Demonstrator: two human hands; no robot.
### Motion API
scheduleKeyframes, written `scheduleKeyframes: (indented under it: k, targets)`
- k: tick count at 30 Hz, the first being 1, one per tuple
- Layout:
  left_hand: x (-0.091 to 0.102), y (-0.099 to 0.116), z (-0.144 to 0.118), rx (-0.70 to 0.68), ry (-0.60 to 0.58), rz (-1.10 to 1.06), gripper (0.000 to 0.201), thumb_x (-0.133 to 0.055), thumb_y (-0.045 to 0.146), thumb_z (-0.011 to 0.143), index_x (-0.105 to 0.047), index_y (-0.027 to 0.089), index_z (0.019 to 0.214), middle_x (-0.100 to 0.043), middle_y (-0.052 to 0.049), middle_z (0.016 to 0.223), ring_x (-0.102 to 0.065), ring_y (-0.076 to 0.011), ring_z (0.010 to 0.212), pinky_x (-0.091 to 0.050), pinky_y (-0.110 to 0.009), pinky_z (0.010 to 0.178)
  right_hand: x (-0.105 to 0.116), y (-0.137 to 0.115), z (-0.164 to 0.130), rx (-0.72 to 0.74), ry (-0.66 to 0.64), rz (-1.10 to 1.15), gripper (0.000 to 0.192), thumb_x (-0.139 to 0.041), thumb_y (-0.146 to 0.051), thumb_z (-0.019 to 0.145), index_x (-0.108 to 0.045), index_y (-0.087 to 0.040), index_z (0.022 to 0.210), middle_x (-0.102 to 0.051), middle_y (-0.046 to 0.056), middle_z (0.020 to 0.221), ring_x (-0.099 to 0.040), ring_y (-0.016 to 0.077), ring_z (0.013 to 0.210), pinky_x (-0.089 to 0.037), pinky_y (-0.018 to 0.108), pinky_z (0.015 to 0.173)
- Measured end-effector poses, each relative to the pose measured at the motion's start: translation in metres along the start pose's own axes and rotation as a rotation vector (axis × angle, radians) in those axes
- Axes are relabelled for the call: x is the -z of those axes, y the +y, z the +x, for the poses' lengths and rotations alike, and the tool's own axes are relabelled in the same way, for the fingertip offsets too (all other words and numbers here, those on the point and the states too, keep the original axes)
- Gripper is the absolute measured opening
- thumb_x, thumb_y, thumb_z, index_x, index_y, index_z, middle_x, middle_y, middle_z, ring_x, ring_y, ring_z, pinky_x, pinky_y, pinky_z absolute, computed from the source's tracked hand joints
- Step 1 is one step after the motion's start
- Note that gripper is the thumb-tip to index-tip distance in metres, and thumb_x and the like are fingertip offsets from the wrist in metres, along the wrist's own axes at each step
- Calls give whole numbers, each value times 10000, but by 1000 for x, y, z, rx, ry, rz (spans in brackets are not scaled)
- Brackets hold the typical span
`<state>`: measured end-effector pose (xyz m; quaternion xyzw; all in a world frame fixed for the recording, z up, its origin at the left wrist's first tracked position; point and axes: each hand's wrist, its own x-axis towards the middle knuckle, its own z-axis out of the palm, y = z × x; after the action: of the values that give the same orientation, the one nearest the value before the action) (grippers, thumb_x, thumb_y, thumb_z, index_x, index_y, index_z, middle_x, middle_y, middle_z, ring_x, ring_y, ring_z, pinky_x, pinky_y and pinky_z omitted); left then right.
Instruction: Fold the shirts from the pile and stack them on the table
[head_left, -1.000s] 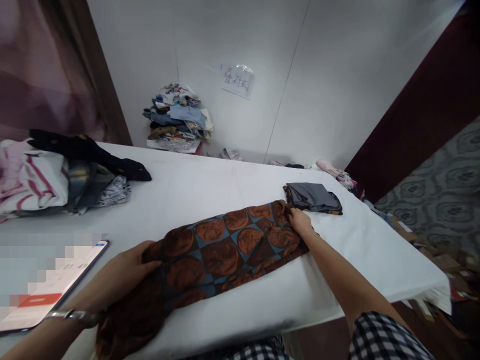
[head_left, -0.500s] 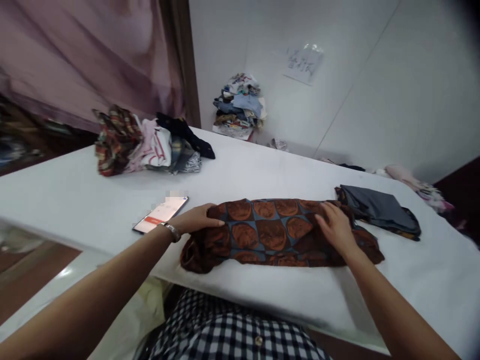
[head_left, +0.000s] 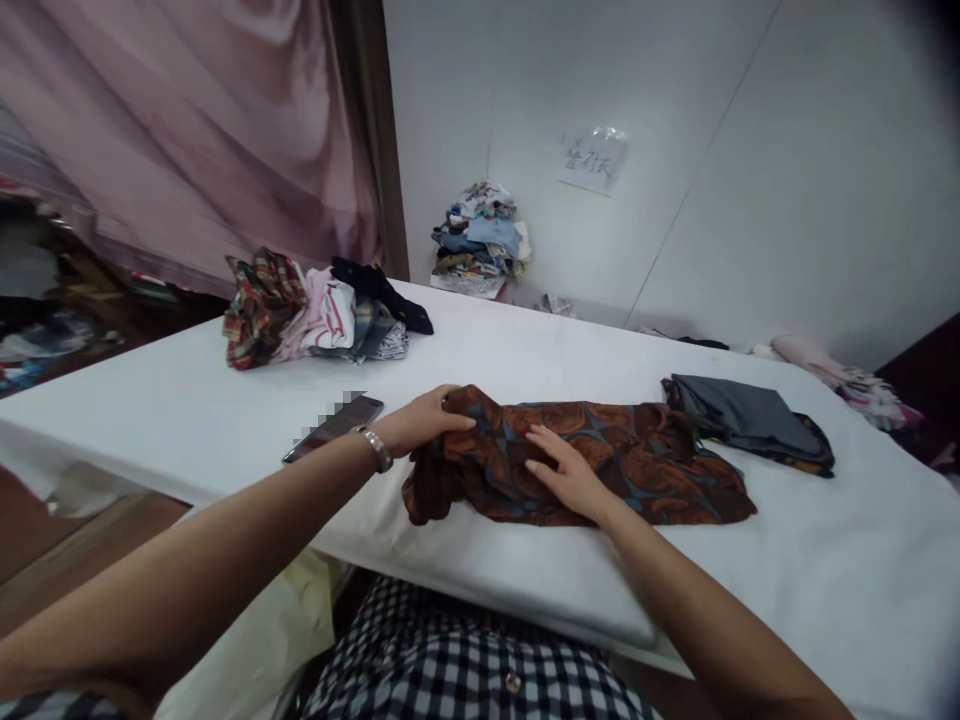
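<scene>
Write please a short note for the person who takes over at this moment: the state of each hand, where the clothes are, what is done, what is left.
Left hand: fingers pinch the left end of the brown patterned garment and lift it a little off the white table.
Right hand: lies flat and open on the middle of the garment, pressing it down.
Done: the garment lies as a long narrow band; a folded grey garment sits right of it.
Left: the band is not yet folded across; a loose clothes pile waits at far left. A phone lies near the left wrist.
</scene>
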<state>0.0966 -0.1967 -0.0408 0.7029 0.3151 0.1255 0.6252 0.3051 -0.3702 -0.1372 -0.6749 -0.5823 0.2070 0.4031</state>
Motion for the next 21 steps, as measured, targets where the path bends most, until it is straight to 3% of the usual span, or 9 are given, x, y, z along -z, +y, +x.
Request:
scheduleKeyframes:
  k: [3,5,7,9,12,14,16,19,21]
  targets:
    - [-39,34,25,-60,-45,58,780,-817,341,584,-523,178,1288,-713,-112,1110,-682,-280,976,-550,-388,839,29,2,-3,-136,255,411,502,-575,-536,845,-595,-269,1269,-607,85,1344,-522,247,1287,-410,462,1076]
    - [-70,55,43,-42,-112,74,945,-819,398,606,-394,192,1423,-706,-141,1124,-693,-274,912,-556,-372,768,50,11,-8,-214,356,611,528,-535,-575,854,-578,-258,1274,-634,87,1306,-587,253,1210,-493,440,984]
    - [-96,70,58,-16,-202,58,1054,-795,471,645,-244,203,1503,-666,-183,1209,-696,-265,870,-554,-350,710,68,28,-18,-279,437,697,557,-488,-608,860,-572,-248,1277,-640,92,1297,-629,260,1140,-541,418,898]
    - [-110,74,71,-48,-228,46,1043,-750,516,692,-193,209,1518,-549,-222,1370,-692,-254,875,-553,-332,691,79,48,-27,-353,542,691,562,-484,-619,849,-595,-238,1247,-660,96,1262,-649,267,1097,-562,408,848]
    - [-106,52,82,-157,-65,172,887,-681,528,754,-299,192,1480,-400,-216,1498,-669,-254,962,-552,-332,743,84,74,-36,-440,661,622,549,-550,-594,808,-617,-230,1214,-675,96,1229,-636,282,1120,-575,409,827]
    - [-93,25,83,-177,98,340,797,-657,524,766,-391,165,1426,-452,-196,1461,-641,-270,1041,-537,-339,816,85,85,-36,-450,681,554,572,-601,-557,778,-595,-231,1248,-663,92,1246,-625,282,1138,-575,409,836]
    - [-83,-3,79,-81,190,419,797,-636,543,768,-395,144,1415,-522,-198,1390,-636,-281,1057,-540,-339,804,85,88,-35,-428,705,420,605,-639,-519,748,-580,-222,1272,-644,100,1271,-614,281,1149,-551,424,895]
    - [-83,-33,68,164,113,291,868,-620,587,762,-333,113,1429,-606,-222,1265,-677,-282,947,-559,-339,651,87,80,-35,-302,777,82,556,-625,-484,766,-611,-193,1240,-600,127,1323,-560,289,1211,-450,472,1033]
    - [-93,-43,63,228,5,171,792,-634,589,755,-414,134,1364,-651,-200,1205,-690,-281,914,-565,-339,610,85,69,-38,-146,796,-114,491,-571,-464,831,-616,-196,1241,-575,126,1353,-516,275,1262,-387,468,1091]
